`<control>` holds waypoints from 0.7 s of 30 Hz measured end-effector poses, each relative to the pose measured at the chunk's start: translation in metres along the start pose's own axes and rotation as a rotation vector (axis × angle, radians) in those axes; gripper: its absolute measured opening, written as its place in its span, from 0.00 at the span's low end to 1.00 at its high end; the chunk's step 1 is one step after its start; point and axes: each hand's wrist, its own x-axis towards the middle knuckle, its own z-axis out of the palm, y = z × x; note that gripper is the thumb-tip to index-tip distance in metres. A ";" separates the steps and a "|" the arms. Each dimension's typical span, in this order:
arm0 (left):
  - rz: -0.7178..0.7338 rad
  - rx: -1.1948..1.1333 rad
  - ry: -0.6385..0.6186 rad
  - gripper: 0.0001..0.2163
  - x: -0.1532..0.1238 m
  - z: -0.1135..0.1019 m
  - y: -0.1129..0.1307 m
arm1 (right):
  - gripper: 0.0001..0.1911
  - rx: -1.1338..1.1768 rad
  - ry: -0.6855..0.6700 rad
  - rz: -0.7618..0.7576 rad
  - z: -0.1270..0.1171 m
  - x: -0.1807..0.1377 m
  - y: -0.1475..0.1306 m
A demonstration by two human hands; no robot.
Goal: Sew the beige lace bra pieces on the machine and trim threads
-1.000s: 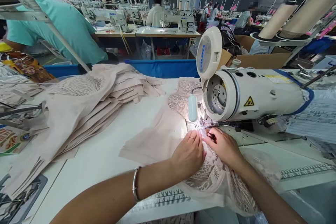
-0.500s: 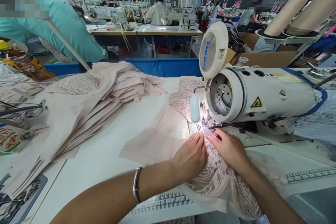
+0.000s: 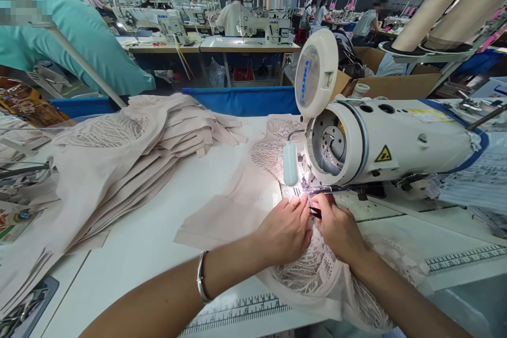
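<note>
My left hand (image 3: 285, 229) and my right hand (image 3: 336, 227) rest close together on a pale pink lace fabric piece (image 3: 317, 274), right in front of the needle of the white sewing machine (image 3: 376, 140). The left hand's fingers are curled and press the fabric edge. A small dark tool (image 3: 316, 213) is pinched in the fingers of my right hand. The machine's lamp lights the spot under the presser foot (image 3: 303, 188). A silver bracelet sits on my left wrist.
A thick stack of pink fabric pieces (image 3: 119, 163) lies on the white table (image 3: 158, 237) at the left. Printed rulers run along the table's front edge. Thread cones (image 3: 435, 16) stand at the right. A person in a teal shirt (image 3: 79, 42) bends at the back left; other workers sit farther off.
Both hands have shifted slightly up toward the needle with the fabric. The dark tool now shows between the right hand's fingers. The view has moved a little.
</note>
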 end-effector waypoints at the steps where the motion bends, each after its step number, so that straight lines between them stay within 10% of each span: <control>1: -0.001 0.000 0.000 0.23 0.000 0.001 0.000 | 0.14 -0.003 0.009 -0.026 0.000 -0.001 0.000; 21: -0.040 -0.032 -0.040 0.26 -0.001 -0.002 -0.004 | 0.24 -0.164 0.106 -0.135 0.002 -0.007 0.001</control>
